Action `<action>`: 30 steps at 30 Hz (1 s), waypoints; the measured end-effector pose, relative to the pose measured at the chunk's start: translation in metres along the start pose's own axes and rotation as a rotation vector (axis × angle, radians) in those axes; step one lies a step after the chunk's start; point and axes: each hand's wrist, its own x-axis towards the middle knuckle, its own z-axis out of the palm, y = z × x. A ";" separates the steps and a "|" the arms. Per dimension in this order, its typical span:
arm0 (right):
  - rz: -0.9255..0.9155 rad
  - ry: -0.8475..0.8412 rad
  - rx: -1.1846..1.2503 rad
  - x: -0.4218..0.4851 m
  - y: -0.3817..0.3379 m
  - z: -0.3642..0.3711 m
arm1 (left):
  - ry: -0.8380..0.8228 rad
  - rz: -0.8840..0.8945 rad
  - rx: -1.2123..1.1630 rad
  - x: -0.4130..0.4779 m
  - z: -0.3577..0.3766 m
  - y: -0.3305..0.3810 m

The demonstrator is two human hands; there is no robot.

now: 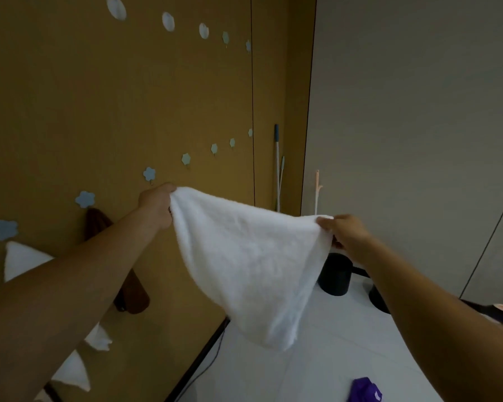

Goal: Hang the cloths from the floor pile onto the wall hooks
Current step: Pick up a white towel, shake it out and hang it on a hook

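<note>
At the left edge of the brown wall (99,97) a white cloth (22,259) already hangs below a pale blue flower-shaped hook (2,230), and more white cloth corners (71,371) show lower down beneath your left forearm. Just right of that, a brown cloth (134,291) hangs from the next flower hook (85,199). Your left hand (157,206) is raised close to the wall just below a free flower hook (149,173), its fingers closed around one top corner of a white towel (244,262); the cloth bunches out from inside your fist. The towel stretches across to your right hand (346,236), where thumb and fingers pinch the other top corner, the edge folded over your fingertips. Between your hands the towel sags and tapers to a point hanging above the white floor (317,372). A purple cloth (366,390) lies on the floor near the bottom edge. A black round container (336,275) stands on the floor behind the towel.
</note>
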 end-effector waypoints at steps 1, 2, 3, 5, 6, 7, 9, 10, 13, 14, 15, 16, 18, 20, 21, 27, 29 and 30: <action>-0.003 0.024 -0.001 0.003 -0.004 -0.004 | 0.026 0.010 0.016 0.006 -0.003 -0.004; -0.008 0.043 -0.024 0.006 -0.008 -0.008 | 0.079 0.010 0.037 0.014 -0.007 -0.008; -0.021 0.066 -0.060 0.010 -0.011 -0.010 | 0.086 -0.014 0.049 0.018 -0.009 -0.012; -0.049 0.091 -0.122 0.011 -0.015 -0.010 | 0.088 -0.012 0.128 0.024 -0.013 -0.016; -0.062 0.092 -0.119 0.012 -0.016 -0.009 | 0.090 0.009 0.154 0.029 -0.016 -0.018; -0.075 0.093 -0.107 0.013 -0.017 -0.008 | 0.102 0.006 0.169 0.031 -0.019 -0.019; -0.115 0.091 -0.058 0.014 -0.022 -0.009 | 0.111 0.011 0.193 0.035 -0.023 -0.021; -0.138 0.091 -0.019 0.015 -0.025 -0.010 | 0.107 0.027 0.199 0.037 -0.024 -0.022; -0.208 0.044 0.050 0.014 -0.035 -0.014 | 0.070 0.047 0.227 0.036 -0.028 -0.019; -0.224 0.031 0.044 0.014 -0.037 -0.015 | 0.058 0.046 0.233 0.037 -0.030 -0.018; -0.238 0.031 0.035 0.013 -0.039 -0.015 | 0.040 0.036 0.246 0.036 -0.031 -0.018; -0.254 0.040 0.033 0.013 -0.040 -0.015 | 0.016 0.035 0.260 0.036 -0.033 -0.018; -0.282 0.079 0.060 0.013 -0.041 -0.015 | -0.013 0.038 0.299 0.034 -0.035 -0.018; -0.297 0.110 0.111 0.013 -0.041 -0.015 | 0.003 0.045 0.321 0.032 -0.039 -0.017; -0.301 0.113 0.137 0.013 -0.041 -0.015 | 0.008 0.041 0.322 0.030 -0.041 -0.017; -0.324 0.170 0.278 0.014 -0.044 -0.011 | -0.018 0.063 0.391 0.023 -0.041 -0.014; -0.337 0.166 0.286 0.017 -0.044 -0.012 | -0.006 0.103 0.467 0.021 -0.041 -0.013; -0.344 0.157 0.282 0.020 -0.044 -0.011 | -0.003 0.132 0.531 0.020 -0.042 -0.012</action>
